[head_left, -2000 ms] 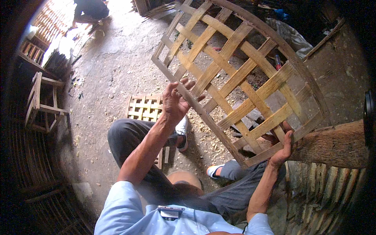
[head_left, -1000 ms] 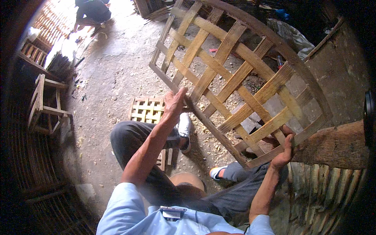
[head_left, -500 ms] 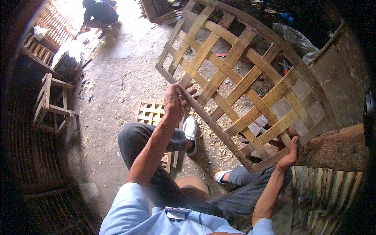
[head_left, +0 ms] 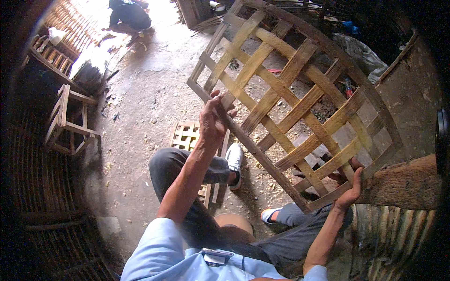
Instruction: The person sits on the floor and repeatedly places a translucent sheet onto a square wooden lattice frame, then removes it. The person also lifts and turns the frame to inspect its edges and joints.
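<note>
In front of me I hold up a large framed lattice panel [head_left: 300, 111] of yellowish woven wooden slats, tilted with one corner toward my lap. My left hand [head_left: 215, 117] is closed round its left frame rail, some fingers showing on the far side. At the lower right, my right hand [head_left: 348, 189] grips the short bottom rail, with the thumb on the outside and fingers behind the slats. On the floor beyond my left knee lies a smaller woven lattice piece [head_left: 185, 136], partly covered by my leg.
A bare wooden stool frame [head_left: 70, 122] stands at the left. To the right are a thick timber piece [head_left: 403, 182] and corrugated sheet [head_left: 393, 229]. Wood shavings litter the floor [head_left: 140, 136]. Another person [head_left: 129, 18] crouches far left; a plastic sack [head_left: 361, 56] lies far right.
The whole view has shifted, so the surroundings appear slightly farther right. The panel has changed its tilt only a little; both hands keep the same holds.
</note>
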`<state>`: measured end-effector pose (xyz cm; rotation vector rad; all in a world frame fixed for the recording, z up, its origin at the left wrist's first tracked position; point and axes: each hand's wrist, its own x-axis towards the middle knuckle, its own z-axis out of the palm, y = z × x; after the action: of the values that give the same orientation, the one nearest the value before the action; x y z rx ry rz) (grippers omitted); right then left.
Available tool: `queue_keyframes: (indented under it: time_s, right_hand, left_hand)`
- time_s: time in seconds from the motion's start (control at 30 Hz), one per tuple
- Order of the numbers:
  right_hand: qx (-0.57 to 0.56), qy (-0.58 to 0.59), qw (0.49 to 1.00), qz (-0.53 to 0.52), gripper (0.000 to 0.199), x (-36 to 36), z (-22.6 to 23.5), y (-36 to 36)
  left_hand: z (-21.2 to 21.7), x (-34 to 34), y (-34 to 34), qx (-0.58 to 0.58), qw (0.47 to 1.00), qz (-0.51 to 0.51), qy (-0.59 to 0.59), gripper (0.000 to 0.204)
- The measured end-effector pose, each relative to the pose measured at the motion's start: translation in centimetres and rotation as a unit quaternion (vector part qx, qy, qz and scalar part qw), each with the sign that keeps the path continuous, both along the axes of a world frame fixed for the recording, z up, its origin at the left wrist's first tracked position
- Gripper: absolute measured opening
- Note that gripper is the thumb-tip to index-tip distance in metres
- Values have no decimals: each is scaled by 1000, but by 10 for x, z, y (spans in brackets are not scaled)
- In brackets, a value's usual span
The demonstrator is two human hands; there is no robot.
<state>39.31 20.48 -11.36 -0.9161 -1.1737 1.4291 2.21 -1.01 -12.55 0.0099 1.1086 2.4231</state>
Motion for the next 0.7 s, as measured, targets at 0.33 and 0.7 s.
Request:
queue_keyframes:
  time_s: [0.33,0.7]
  right_hand:
    - [129,-62,988,-61,51,32,-45,47]
    - [-41,37,998,-18,51,3,1,23]
  left_hand:
    - [14,-26,-25,121,969,-148,157,38]
    - [-5,-38,-33,215,957,-193,23,41]
